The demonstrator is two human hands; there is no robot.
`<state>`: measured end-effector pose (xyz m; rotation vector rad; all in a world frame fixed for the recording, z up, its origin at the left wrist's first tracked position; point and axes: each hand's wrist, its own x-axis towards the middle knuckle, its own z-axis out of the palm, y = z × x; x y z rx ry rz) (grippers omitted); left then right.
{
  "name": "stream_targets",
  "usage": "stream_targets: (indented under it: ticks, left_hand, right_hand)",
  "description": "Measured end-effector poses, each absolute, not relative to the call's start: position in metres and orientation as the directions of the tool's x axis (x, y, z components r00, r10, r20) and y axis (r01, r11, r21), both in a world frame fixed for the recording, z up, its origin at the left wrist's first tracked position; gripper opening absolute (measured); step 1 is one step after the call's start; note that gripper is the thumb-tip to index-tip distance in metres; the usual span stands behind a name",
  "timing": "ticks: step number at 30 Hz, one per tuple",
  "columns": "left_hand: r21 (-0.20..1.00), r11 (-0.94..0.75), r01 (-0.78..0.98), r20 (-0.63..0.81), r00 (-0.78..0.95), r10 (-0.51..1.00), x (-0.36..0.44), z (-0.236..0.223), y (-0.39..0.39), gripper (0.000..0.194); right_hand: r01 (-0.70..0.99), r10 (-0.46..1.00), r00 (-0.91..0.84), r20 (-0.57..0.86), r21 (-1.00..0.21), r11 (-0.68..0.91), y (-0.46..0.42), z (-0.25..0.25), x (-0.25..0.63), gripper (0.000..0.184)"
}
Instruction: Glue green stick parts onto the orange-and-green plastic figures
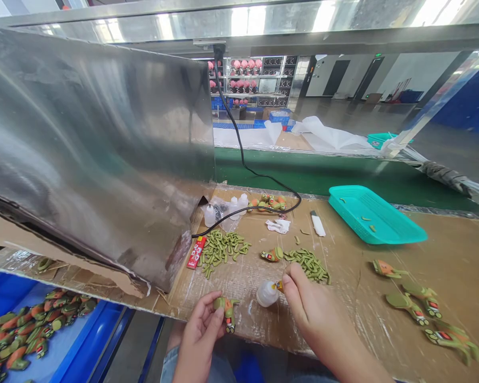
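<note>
While the left hand gripped a green-and-orange toy figure between thumb and fingers at the near edge of the brown, cardboard-covered surface, the right hand pinched a small yellow-and-dark implement beside the top of a translucent white plastic bottle. Most of that implement was hidden by the fingers, and whether its tip entered the bottle could not be told. The bottle leaned slightly, between the two hands.

Beyond the right hand lay a loose heap of small, curved green pieces, with another green-and-orange figure just to its left. Farther left was a larger heap of similar green pieces, beside a red-and-white rectangular box. Behind these, more translucent bottles stood near a tall grey metal housing, and a black cable curved down across the surface. A crumpled white tissue and a flat white object with a dark end lay toward the back.

On the right, a teal perforated plastic tray held a few green pieces, and several more figures lay spread nearer the front. At lower left, a blue plastic bin held many jumbled figures.
</note>
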<state>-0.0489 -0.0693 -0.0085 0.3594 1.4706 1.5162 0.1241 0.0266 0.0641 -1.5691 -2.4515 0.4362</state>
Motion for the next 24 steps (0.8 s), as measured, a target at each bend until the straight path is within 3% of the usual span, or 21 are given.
stream_targets:
  ticks: [12, 24]
  left_hand:
    - [0.891, 0.183, -0.415, -0.389, -0.495, 0.777, -0.0491, -0.0104, -0.0692, 0.035]
    - [0.887, 0.182, -0.423, -0.393, -0.487, 0.78, -0.0494, -0.0109, -0.0699, 0.034]
  right_hand:
    - [0.859, 0.913, -0.406, 0.032, -0.328, 0.393, 0.0281, 0.0648, 0.1235, 0.025]
    - [0.835, 0.913, -0.403, 0.062, -0.385, 0.394, 0.0277, 0.0646, 0.1232, 0.025]
